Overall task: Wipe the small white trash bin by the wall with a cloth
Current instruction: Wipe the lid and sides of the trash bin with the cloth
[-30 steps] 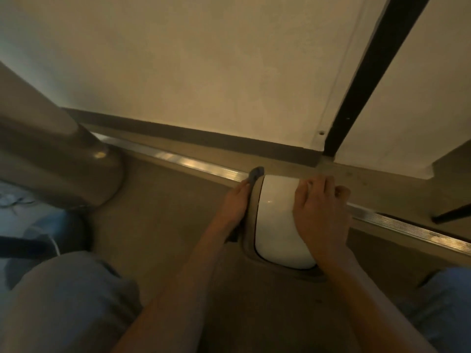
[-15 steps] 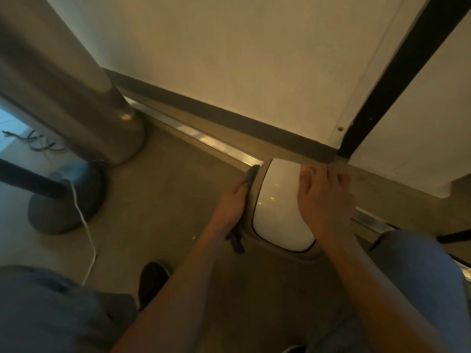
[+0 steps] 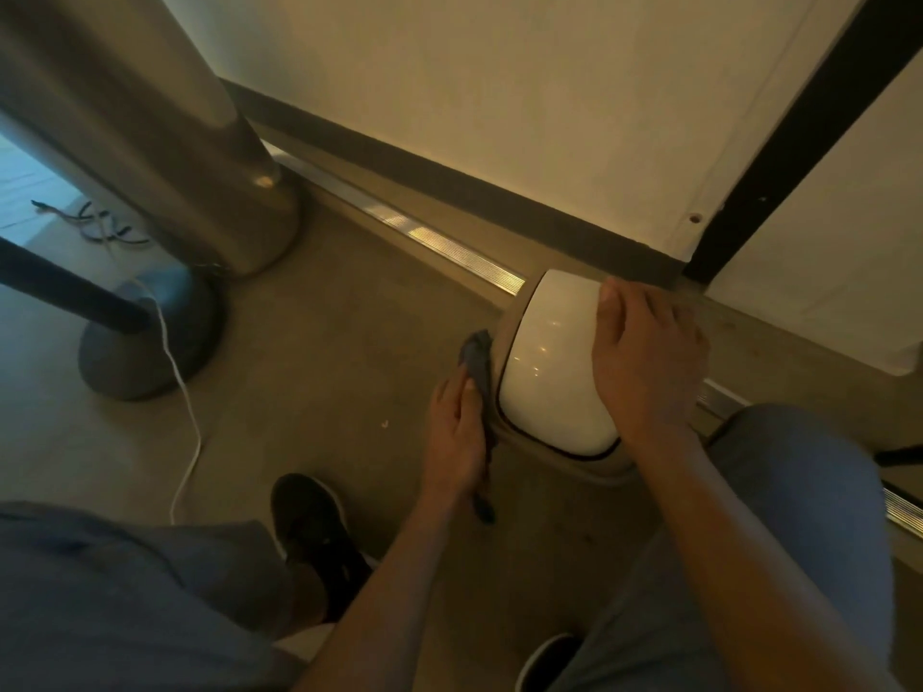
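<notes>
Left hand (image 3: 457, 432) at frame centre presses crumpled grey cloth (image 3: 478, 359) against small glossy white plastic bin (image 3: 549, 372) side; right hand (image 3: 647, 362), fingers flat, steadies lid.

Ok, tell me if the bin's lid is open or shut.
Shut: the white lid sits flush in the bin rim, right hand resting on it.

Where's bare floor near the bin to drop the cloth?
Bare floor lies left of the left hand, between the white cable and the trash bin. It's crowded behind the bin at the metal floor strip, and near the black shoe.
</notes>
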Motion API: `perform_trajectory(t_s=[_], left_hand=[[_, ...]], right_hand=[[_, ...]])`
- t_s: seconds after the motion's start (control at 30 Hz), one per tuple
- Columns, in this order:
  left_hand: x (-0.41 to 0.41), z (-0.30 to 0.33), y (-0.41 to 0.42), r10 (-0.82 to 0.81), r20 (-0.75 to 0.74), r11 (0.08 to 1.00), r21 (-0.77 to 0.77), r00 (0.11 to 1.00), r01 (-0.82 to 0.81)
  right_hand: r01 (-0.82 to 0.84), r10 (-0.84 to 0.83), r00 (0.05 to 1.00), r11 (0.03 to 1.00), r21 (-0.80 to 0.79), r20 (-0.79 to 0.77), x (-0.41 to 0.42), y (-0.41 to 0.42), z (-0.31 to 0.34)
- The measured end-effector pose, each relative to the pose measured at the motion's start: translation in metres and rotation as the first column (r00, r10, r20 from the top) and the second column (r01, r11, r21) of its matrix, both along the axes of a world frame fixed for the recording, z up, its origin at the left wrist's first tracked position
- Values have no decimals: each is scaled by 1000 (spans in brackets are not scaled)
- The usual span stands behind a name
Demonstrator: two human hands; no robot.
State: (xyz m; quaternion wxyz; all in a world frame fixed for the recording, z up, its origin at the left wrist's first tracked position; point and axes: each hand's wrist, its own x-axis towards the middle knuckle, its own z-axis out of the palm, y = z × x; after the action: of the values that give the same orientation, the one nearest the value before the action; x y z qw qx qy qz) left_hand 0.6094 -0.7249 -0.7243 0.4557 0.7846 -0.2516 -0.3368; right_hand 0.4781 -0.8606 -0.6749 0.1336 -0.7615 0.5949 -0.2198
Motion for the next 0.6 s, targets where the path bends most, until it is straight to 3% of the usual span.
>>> perform_trajectory(t_s=[0.27,0.33,0.47,0.6], left_hand=[[52,28,-110,-279,-182,953,68,943,295],[43,27,-103,-229,-131,968,76,965,240],[2,2,-33,80,-88,996,-27,993,-82],[-49,-15,19,139,57,990,-17,989,-138]], right_hand=[[-45,44,997,999,-20,-67,-4,-3,-6],[-28,26,997,999,-26,-66,-3,-2,-6],[-21,20,999,999,-33,-45,-3,-2,-6],[-20,18,998,999,-39,-56,-4,-3,-6]])
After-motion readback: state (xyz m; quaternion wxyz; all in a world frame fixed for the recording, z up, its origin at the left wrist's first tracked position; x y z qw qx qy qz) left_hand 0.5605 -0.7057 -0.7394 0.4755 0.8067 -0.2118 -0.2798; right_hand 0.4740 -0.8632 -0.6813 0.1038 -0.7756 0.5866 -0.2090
